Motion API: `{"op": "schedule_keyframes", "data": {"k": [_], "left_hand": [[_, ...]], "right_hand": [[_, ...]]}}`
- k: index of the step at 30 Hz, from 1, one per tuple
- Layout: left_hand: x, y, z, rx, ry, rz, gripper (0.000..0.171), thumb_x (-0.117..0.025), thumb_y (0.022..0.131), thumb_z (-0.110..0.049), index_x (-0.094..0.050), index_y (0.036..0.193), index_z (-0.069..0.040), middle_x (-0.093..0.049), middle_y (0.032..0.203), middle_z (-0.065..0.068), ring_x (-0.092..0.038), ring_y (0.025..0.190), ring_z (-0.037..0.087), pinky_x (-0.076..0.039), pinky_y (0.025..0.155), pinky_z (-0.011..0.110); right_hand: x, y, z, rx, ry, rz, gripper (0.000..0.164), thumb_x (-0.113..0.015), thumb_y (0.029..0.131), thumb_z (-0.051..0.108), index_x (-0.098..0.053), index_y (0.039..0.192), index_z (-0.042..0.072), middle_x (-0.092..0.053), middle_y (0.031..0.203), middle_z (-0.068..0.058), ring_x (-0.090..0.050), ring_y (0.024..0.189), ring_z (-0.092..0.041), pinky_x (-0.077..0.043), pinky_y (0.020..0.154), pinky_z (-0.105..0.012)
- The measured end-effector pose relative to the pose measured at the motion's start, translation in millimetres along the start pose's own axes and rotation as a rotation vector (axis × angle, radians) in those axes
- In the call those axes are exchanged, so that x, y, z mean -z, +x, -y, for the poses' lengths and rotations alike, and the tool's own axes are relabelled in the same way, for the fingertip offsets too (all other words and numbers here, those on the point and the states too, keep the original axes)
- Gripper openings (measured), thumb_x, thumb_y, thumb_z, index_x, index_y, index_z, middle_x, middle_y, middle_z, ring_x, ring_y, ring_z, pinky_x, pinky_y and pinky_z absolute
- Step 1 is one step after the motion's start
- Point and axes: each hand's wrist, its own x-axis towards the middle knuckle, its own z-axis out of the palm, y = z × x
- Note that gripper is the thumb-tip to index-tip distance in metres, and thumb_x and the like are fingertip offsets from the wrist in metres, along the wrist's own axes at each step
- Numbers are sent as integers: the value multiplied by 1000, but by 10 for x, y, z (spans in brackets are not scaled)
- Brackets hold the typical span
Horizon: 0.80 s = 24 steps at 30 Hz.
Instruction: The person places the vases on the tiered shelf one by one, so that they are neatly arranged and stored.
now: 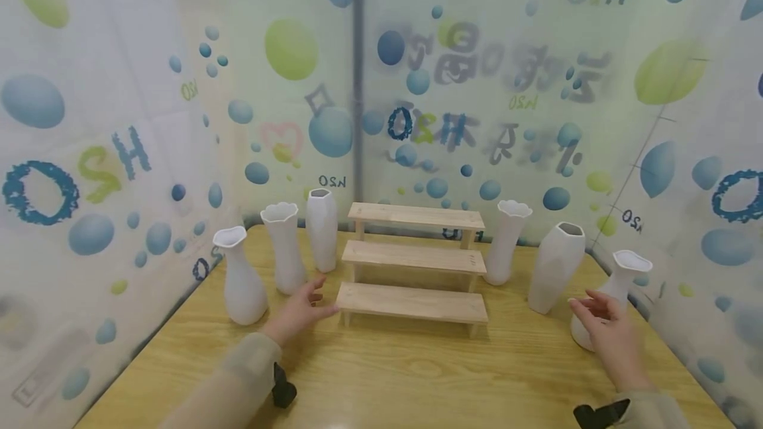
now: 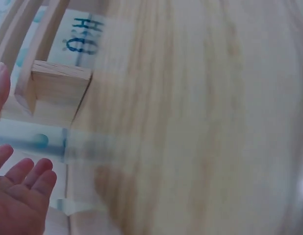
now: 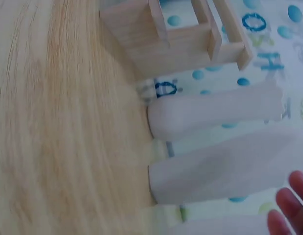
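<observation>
In the head view my left hand [image 1: 304, 310] hovers with fingers spread near the left front corner of a three-step wooden stand [image 1: 411, 302], holding nothing. Left of it are a curvy-necked white vase [image 1: 244, 293], a scalloped-rim white vase [image 1: 285, 250] and a faceted white vase [image 1: 322, 234]. My right hand [image 1: 614, 343] is in front of a flared-rim white vase [image 1: 622, 277], partly hiding it; its fingers are loosely bent, and contact cannot be told. The right wrist view shows its fingertips [image 3: 292, 203] beside a faceted white vase [image 3: 220, 169].
The wooden table [image 1: 405, 382] carries everything. Another scalloped-rim vase [image 1: 507, 243] stands right of the stand, beside the faceted one. Patterned curtains [image 1: 298, 104] with blue and green dots enclose the table at the back and both sides.
</observation>
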Motion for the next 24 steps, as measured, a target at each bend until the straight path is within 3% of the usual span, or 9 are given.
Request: {"op": "schedule_keyframes", "data": {"k": [2, 5, 9, 11, 13, 15, 19, 24], "left_hand": [[-17, 28, 48, 11, -36, 18, 90, -78, 81, -36, -29, 149, -3, -30, 151, 23, -39, 131, 42, -38, 102, 55], [-39, 68, 115, 31, -120, 41, 89, -78, 82, -34, -28, 150, -6, -31, 151, 21, -39, 132, 40, -36, 103, 54], [-71, 94, 149, 23, -206, 65, 84, -75, 85, -26, -26, 150, -5, -33, 150, 20, -39, 132, 39, -34, 105, 55], [-83, 93, 153, 18, -228, 76, 82, -73, 87, -23, -26, 151, -5, -34, 150, 19, -39, 132, 39, -32, 106, 56], [-96, 92, 147, 11, -247, 92, 81, -72, 88, -21, -25, 151, -4, -35, 149, 20, -39, 132, 40, -31, 106, 57], [-110, 96, 146, 10, -252, 105, 80, -72, 88, -21, -26, 151, -4, -36, 148, 20, -40, 131, 40, -31, 106, 56], [-134, 119, 164, -4, -264, 127, 76, -71, 89, -20, -28, 150, -2, -38, 147, 22, -41, 129, 40, -31, 107, 55], [-157, 150, 202, -9, -265, 164, 76, -71, 89, -21, -29, 150, -3, -41, 145, 20, -46, 125, 34, -31, 106, 52]], "right_hand": [[22, 11, -75, -84, 45, -110, 48, -68, 90, 34, -55, 123, 2, -52, 84, 25, -45, 76, 12, -38, 65, -9], [38, 32, -156, -155, 116, -251, 44, -72, 87, 30, -56, 119, 5, -50, 81, 23, -47, 74, 7, -37, 65, -7], [69, 68, -228, -243, 148, -311, 65, -73, 85, 33, -46, 136, 2, -52, 97, 10, -45, 77, 1, -37, 65, -9], [80, 110, -254, -288, 146, -290, 78, -72, 85, 36, -36, 145, 1, -53, 117, -4, -47, 92, -9, -40, 79, -17], [84, 165, -283, -334, 169, -250, 86, -70, 86, 38, -25, 150, 2, -41, 138, -16, -42, 112, -22, -36, 97, -30], [81, 219, -321, -361, 202, -194, 91, -69, 87, 38, -16, 152, 2, -23, 153, -20, -28, 129, -34, -26, 108, -43], [64, 304, -410, -417, 304, -96, 99, -69, 88, 35, -1, 154, 7, -4, 159, -17, -9, 142, -35, -11, 115, -48], [39, 362, -497, -463, 335, -27, 100, -70, 88, 36, 0, 155, 12, -3, 160, -15, -13, 143, -34, -15, 115, -49]]}}
